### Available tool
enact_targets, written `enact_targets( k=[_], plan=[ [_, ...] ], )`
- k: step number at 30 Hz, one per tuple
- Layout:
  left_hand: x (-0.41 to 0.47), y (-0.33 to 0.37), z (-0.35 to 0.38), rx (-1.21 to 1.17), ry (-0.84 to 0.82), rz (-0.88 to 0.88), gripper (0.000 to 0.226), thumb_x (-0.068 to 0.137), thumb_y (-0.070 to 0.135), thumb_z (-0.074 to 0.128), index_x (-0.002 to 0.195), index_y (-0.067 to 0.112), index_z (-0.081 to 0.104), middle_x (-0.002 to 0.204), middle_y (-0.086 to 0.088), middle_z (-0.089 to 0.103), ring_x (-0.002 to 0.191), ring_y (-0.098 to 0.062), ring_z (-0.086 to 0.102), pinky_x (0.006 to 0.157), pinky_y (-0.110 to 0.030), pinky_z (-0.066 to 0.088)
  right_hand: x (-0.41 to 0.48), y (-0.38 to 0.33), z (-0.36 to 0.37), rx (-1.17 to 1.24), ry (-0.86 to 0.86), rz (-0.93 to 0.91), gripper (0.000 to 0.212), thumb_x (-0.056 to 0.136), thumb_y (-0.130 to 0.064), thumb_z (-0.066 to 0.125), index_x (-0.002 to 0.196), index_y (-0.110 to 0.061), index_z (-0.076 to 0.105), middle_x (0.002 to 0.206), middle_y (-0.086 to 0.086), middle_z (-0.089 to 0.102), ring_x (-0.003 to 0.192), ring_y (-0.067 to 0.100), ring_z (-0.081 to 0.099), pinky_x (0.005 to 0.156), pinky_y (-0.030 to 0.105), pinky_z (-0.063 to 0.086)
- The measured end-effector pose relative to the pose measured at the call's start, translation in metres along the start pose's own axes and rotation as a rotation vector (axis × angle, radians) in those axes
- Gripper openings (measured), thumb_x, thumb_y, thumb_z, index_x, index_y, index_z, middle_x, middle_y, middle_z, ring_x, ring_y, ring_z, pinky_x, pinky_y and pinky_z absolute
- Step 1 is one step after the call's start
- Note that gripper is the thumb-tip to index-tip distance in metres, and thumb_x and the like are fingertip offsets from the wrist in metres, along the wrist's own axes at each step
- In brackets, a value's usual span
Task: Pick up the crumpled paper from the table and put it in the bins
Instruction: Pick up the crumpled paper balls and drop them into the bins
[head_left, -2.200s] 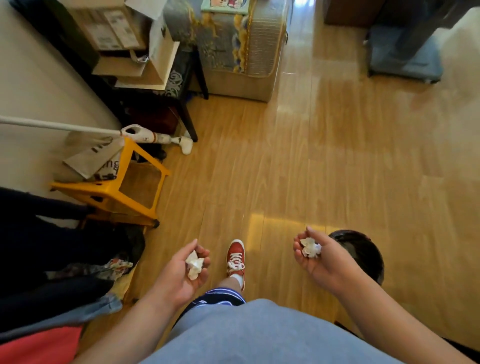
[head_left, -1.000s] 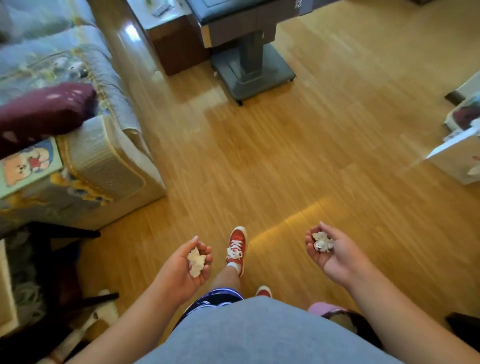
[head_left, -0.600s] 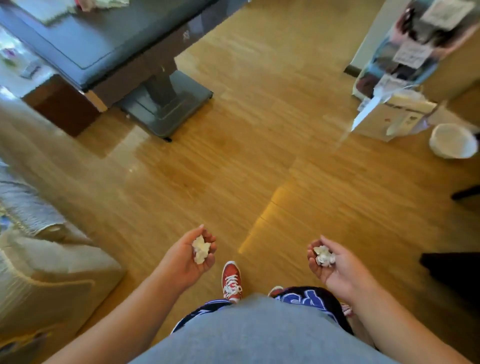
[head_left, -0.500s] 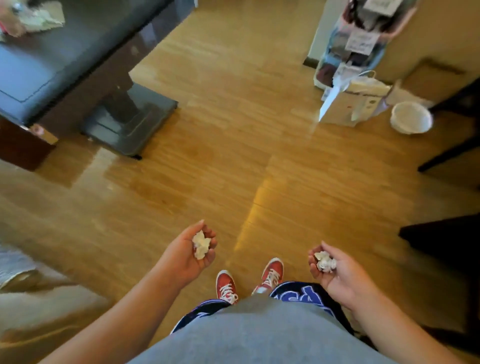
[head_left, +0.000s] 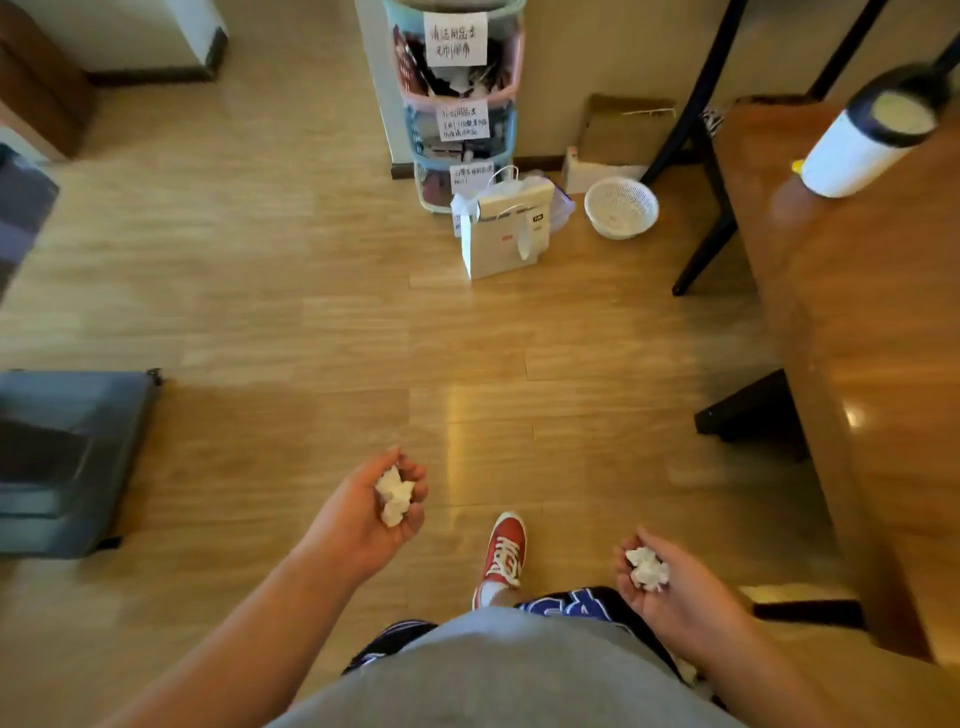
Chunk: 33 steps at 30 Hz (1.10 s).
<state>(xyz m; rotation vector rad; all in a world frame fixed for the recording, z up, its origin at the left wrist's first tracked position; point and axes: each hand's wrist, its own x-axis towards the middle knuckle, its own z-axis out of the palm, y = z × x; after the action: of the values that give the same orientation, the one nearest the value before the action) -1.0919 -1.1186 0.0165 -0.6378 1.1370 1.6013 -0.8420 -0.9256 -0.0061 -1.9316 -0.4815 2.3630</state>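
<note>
Left hand (head_left: 371, 512) is palm up over the floor (head_left: 270, 291), forearm reaching forward, fingers curled round a paper wad (head_left: 394, 496). I see the right hand (head_left: 670, 584) lower and closer to my body, palm up too, cupping a second wad (head_left: 647, 569). Both wads are small, white and tightly crumpled. A white basket (head_left: 621, 208) sits well ahead beside the bag (head_left: 506, 231)
</note>
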Motion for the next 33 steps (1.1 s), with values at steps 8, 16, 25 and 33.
enact_targets(
  k=[8, 16, 25, 33],
  plan=[
    [0.052, 0.055, 0.056, 0.026, 0.037, -0.033, 0.014, 0.080, 0.027, 0.061, 0.073, 0.016, 0.058, 0.064, 0.000, 0.061, 0.050, -0.011, 0.059, 0.040, -0.020, 0.049, 0.049, -0.122, 0.077, 0.011, -0.094, -0.063, 0.020, 0.092, -0.022, 0.059, 0.081, -0.005, 0.063, 0.066, 0.011, 0.066, 0.051, 0.018, 0.064, 0.043, 0.025, 0.053],
    [0.148, 0.131, 0.126, 0.122, 0.076, -0.110, 0.027, 0.094, 0.027, 0.053, 0.070, 0.016, 0.058, 0.062, 0.000, 0.063, 0.048, -0.010, 0.060, 0.040, -0.019, 0.049, 0.097, -0.234, 0.151, 0.067, -0.140, -0.133, 0.024, 0.095, -0.020, 0.055, 0.076, -0.006, 0.062, 0.063, 0.009, 0.065, 0.051, 0.015, 0.065, 0.043, 0.023, 0.053],
    [0.258, 0.206, 0.313, 0.452, -0.101, -0.228, 0.028, 0.092, 0.027, 0.054, 0.066, 0.017, 0.059, 0.062, 0.002, 0.062, 0.048, -0.009, 0.060, 0.038, -0.019, 0.048, 0.110, -0.324, 0.138, 0.339, 0.033, -0.151, 0.017, 0.092, -0.022, 0.061, 0.086, -0.007, 0.063, 0.075, 0.012, 0.068, 0.066, 0.019, 0.065, 0.053, 0.028, 0.055],
    [0.305, 0.166, 0.482, 0.722, -0.285, -0.351, 0.028, 0.092, 0.027, 0.055, 0.068, 0.015, 0.063, 0.066, -0.001, 0.067, 0.052, -0.011, 0.062, 0.043, -0.019, 0.049, 0.100, -0.349, 0.065, 0.652, 0.107, -0.208, 0.019, 0.083, -0.024, 0.066, 0.082, -0.004, 0.067, 0.071, 0.011, 0.067, 0.060, 0.019, 0.065, 0.050, 0.027, 0.056]
  ],
)
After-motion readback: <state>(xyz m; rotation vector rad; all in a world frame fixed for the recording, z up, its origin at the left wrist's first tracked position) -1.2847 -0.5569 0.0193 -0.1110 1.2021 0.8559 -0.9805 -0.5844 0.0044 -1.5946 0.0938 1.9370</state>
